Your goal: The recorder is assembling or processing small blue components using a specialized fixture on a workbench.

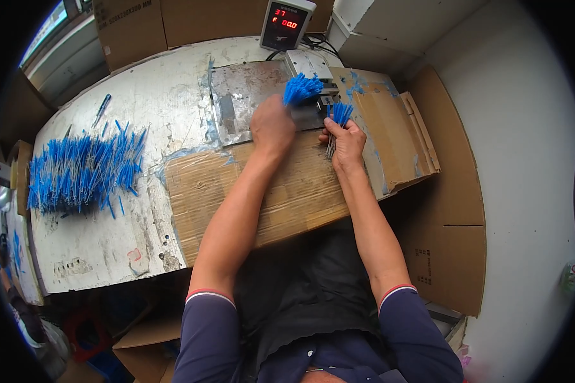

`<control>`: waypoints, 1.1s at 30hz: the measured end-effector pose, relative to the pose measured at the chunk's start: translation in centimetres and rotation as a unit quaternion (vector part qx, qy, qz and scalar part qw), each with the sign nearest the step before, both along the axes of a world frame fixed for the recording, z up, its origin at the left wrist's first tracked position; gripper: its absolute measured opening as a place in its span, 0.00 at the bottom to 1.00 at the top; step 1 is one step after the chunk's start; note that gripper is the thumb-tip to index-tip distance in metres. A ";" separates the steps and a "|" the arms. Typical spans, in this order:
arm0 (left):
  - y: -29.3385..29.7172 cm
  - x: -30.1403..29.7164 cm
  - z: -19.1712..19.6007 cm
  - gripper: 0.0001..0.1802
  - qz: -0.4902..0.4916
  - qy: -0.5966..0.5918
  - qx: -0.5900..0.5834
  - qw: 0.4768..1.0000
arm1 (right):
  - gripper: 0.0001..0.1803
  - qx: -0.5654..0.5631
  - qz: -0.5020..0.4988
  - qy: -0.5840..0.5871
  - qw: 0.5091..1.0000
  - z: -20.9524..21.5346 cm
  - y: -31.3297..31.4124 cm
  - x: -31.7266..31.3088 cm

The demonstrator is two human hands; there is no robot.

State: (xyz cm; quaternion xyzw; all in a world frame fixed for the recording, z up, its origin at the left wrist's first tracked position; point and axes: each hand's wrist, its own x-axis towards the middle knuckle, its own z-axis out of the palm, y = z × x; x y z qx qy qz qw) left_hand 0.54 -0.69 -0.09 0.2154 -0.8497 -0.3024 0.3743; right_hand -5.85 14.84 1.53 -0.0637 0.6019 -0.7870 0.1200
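Note:
My left hand [273, 124], smeared by motion, is closed round a thick bunch of blue-tipped wires [302, 89] whose blue ends stick out past the fingers. Close by on the right, my right hand [347, 142] pinches a smaller bunch of blue-tipped wires [340, 113]. Its blue ends point away from me, and bare silver wire shows below the fingers. Both hands are over the front of a small machine [308, 64] on a worn metal plate [252, 96]. The machine's working part is partly hidden by the bunches.
A wide pile of blue-tipped wires [86, 167] lies on the white worktable [118, 239] at left, with a pen [101, 110] behind it. A display box [287, 24] with red digits stands at the back. Taped cardboard [262, 198] covers the near edge; a cardboard box [390, 131] is at right.

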 end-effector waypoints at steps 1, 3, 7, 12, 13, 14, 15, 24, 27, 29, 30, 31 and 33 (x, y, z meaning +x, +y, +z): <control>0.0 -0.1 0.1 0.05 0.014 0.009 0.034 0.999 | 0.10 0.019 -0.008 0.002 1.000 0.0 -0.2 0.1; -0.1 -0.1 0.1 0.06 0.028 0.019 0.067 0.997 | 0.10 0.038 -0.016 0.003 0.999 0.3 -0.6 0.1; -0.4 0.0 0.0 0.08 0.038 0.044 0.097 0.994 | 0.11 0.093 -0.010 0.020 0.995 0.6 -1.5 -0.3; -0.3 -0.1 0.2 0.10 0.044 0.023 0.102 0.994 | 0.12 0.154 -0.031 0.030 0.987 1.0 -2.6 -0.8; -0.3 0.0 0.3 0.10 0.038 0.023 0.104 0.994 | 0.12 0.154 -0.043 0.039 0.986 0.9 -2.9 -1.0; -0.3 0.0 0.3 0.12 0.031 0.023 0.106 0.994 | 0.13 0.153 -0.055 0.048 0.985 0.9 -3.1 -1.1; -0.2 0.0 0.3 0.12 0.029 0.022 0.106 0.994 | 0.13 0.154 -0.057 0.047 0.985 0.8 -3.4 -1.2; -0.3 0.0 0.4 0.14 0.020 0.033 0.126 0.991 | 0.14 0.204 -0.088 0.071 0.972 0.5 -4.5 -1.9; -0.2 -0.2 0.4 0.14 0.034 0.059 0.096 0.993 | 0.12 0.197 -0.111 0.078 0.971 0.2 -4.5 -1.9; -0.3 -0.2 0.2 0.14 0.044 0.069 0.084 0.993 | 0.10 0.130 -0.109 0.049 0.984 0.2 -4.4 -1.8; -0.4 -0.2 0.1 0.14 0.044 0.069 0.083 0.993 | 0.10 0.129 -0.108 0.049 0.984 0.3 -4.4 -1.6; -0.5 -0.1 0.0 0.13 0.040 0.054 0.079 0.995 | 0.08 0.102 -0.092 0.030 0.990 0.4 -4.3 -1.5; -0.4 0.0 0.1 0.13 0.035 0.040 0.076 0.996 | 0.05 0.075 -0.077 0.012 0.994 0.3 -3.7 -1.5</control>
